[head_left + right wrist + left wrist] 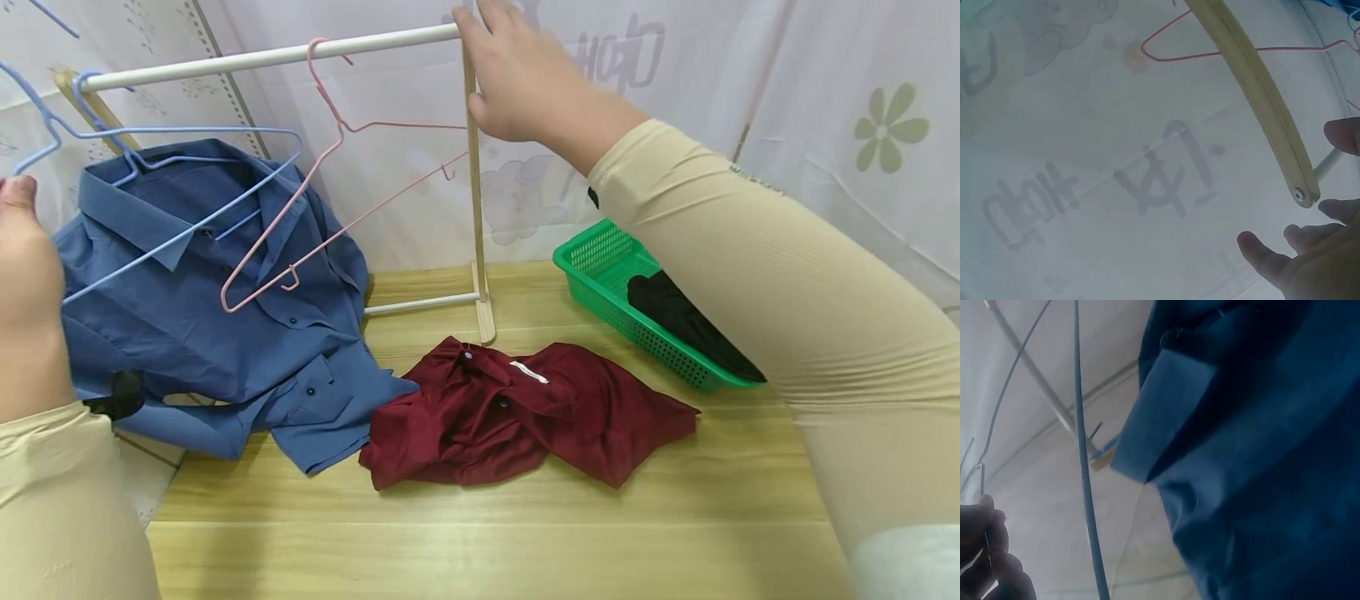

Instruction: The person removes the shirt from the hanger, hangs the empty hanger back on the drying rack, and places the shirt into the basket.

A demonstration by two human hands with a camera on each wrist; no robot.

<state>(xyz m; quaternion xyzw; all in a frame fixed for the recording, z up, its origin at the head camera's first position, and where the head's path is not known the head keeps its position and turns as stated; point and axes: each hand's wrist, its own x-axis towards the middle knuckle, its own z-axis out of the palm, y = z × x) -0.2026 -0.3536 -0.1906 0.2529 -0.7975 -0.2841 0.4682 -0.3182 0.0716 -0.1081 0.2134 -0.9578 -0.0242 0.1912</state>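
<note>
Sleeves [750, 283] frame hanger [187, 129], wood-grain table [510, 550] and printed curtain [810, 92].

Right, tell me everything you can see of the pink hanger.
The pink hanger is thin and triangular, and looks like plastic-coated wire. Its curved hook hangs over the white rail. Two small hooks stand out from its lower bar, and no garment is on it. In the head view it looks slanted, its left corner lowest and in front of the blue shirt; its other end passes behind the wooden upright. Whether it touches either is unclear.
</note>
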